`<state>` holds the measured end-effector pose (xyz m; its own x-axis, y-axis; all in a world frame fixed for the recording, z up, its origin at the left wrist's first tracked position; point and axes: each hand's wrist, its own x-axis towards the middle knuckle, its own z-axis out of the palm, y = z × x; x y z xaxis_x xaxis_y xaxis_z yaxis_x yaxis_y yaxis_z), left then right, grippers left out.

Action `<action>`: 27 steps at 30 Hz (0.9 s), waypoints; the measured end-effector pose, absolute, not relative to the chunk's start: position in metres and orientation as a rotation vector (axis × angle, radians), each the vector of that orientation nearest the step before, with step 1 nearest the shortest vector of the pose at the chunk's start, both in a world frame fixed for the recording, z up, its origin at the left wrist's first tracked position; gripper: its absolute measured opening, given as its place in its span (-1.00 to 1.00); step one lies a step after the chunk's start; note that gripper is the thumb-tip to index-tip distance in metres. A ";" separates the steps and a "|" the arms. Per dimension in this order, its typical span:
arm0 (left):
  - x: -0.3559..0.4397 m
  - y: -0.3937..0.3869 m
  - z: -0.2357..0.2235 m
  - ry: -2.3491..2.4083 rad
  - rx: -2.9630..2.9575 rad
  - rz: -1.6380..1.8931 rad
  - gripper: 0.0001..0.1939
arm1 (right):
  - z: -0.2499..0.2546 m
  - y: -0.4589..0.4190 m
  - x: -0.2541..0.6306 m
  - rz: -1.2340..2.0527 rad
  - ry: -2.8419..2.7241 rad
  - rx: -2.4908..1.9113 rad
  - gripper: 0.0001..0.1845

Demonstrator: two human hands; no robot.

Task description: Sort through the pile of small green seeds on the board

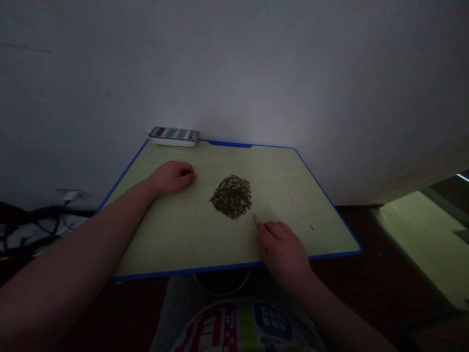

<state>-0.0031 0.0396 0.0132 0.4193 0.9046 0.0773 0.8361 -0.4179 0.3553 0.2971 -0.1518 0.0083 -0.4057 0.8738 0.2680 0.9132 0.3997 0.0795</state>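
Note:
A pile of mixed small dark green beans and pale grains lies in the middle of the light-green table. My left hand rests on the surface to the left of the pile, apart from it, its fingers loosely curled with nothing visible in them. My right hand is closed at the near right of the pile. From its fingertips sticks out a small pale thing, close to the pile's edge; its kind is too dim to make out. Further right lies a thin patch of pale grains.
A white box-like device with a striped dark top stands at the table's back left corner. A tiny brownish piece lies near the right front. Blue edging borders the table, and a wall rises behind. Cables are at the left.

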 end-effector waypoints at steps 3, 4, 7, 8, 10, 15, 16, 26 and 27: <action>-0.003 0.039 0.013 1.514 2.406 0.377 -0.60 | 0.009 -0.153 0.292 -0.298 -2.509 -1.592 -0.70; -0.003 0.039 0.014 1.514 2.403 0.379 -0.61 | 0.009 -0.151 0.291 -0.295 -2.508 -1.611 -0.70; -0.003 0.039 0.014 1.513 2.403 0.378 -0.62 | 0.010 -0.140 0.294 -0.292 -2.486 -1.665 -0.69; -0.003 0.039 0.015 1.514 2.404 0.376 -0.62 | 0.010 -0.136 0.295 -0.297 -2.476 -1.682 -0.69; -0.003 0.038 0.015 1.508 2.407 0.370 -0.61 | 0.011 -0.128 0.300 -0.316 -2.452 -1.730 -0.70; -0.003 0.038 0.016 1.515 2.415 0.371 -0.61 | 0.012 -0.113 0.314 -0.413 -2.381 -1.868 -0.71; -0.003 0.038 0.016 1.516 2.414 0.371 -0.61 | 0.012 -0.111 0.318 -0.437 -2.364 -1.890 -0.70; -0.002 0.038 0.015 1.515 2.389 0.378 -0.60 | 0.015 -0.097 0.350 -0.529 -2.223 -1.995 -0.73; -0.003 0.038 0.015 1.510 2.384 0.381 -0.60 | 0.015 -0.097 0.352 -0.523 -2.222 -1.984 -0.73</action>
